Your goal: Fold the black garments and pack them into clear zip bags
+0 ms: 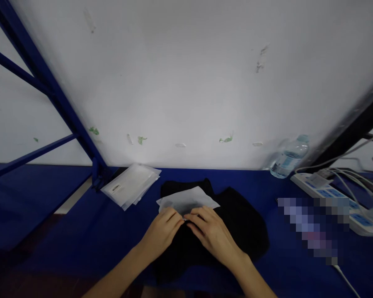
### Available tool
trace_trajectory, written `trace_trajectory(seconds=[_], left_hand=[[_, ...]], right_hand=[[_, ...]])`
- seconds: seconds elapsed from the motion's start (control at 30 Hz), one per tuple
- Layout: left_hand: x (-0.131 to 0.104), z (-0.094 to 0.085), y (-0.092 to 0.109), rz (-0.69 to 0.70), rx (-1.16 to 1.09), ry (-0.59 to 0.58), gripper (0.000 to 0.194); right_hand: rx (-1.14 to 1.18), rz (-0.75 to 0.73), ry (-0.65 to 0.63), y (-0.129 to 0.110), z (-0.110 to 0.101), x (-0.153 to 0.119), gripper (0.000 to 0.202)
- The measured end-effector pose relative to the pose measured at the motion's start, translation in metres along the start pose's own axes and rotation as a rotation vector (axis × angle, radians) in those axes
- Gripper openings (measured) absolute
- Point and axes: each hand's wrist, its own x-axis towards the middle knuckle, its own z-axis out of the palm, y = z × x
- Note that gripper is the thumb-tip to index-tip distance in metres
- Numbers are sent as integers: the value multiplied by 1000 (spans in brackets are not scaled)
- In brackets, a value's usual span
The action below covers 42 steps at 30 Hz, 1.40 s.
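Observation:
A frosted, translucent plastic bag (188,198) lies over a black garment or cloth (244,223). My left hand (163,229) pinches the bag's near edge, fingers closed. Close beside it, my right hand (211,231) grips the same edge, its fingertips almost meeting those of the left. Part of the near edge is hidden behind my fingers. The dark cloth spreads under both hands and out to the right; its exact kind cannot be made out.
More frosted bags (132,186), one with a barcode label, are stacked at the left near the blue metal frame (64,111). A water bottle (288,159) leans by the wall. Farther right are a power strip (365,221) with cables and a pixelated object (311,229).

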Motion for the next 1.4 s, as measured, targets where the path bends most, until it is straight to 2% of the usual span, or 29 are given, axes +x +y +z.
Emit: trace_trajectory(seconds=[0.13, 0.23, 0.3, 0.4, 0.63, 0.83, 0.97, 1.13, 1.23, 1.4], left_hand=[[-2, 1, -2, 26, 31, -63, 29], [-3, -1, -5, 42, 40, -58, 28], [-4, -3, -7, 57, 47, -31, 22], [-4, -8, -10, 103, 102, -5, 18], [-2, -14, -4, 233, 194, -37, 27], [1, -17, 1, 182, 222, -90, 25], [5, -20, 5, 157, 319, -176, 23], [5, -14, 16, -14, 477, -235, 43], [-1, -8, 18, -66, 550, -263, 36], [-22, -8, 4, 22, 528, -227, 22]], right_hand=[[3, 6, 44, 10, 4, -3, 28], [7, 19, 100, 19, 5, -6, 26], [23, 29, 94, 22, 4, -7, 24], [43, 41, 80, 24, 0, -7, 24], [99, 39, 110, 21, -5, -8, 24], [79, 35, 117, 18, -5, -8, 23], [91, 25, 108, 20, -3, -11, 24], [85, 8, 72, 24, 2, -13, 26], [86, 2, 71, 25, 4, -14, 26], [116, 16, 70, 25, 5, -17, 26]])
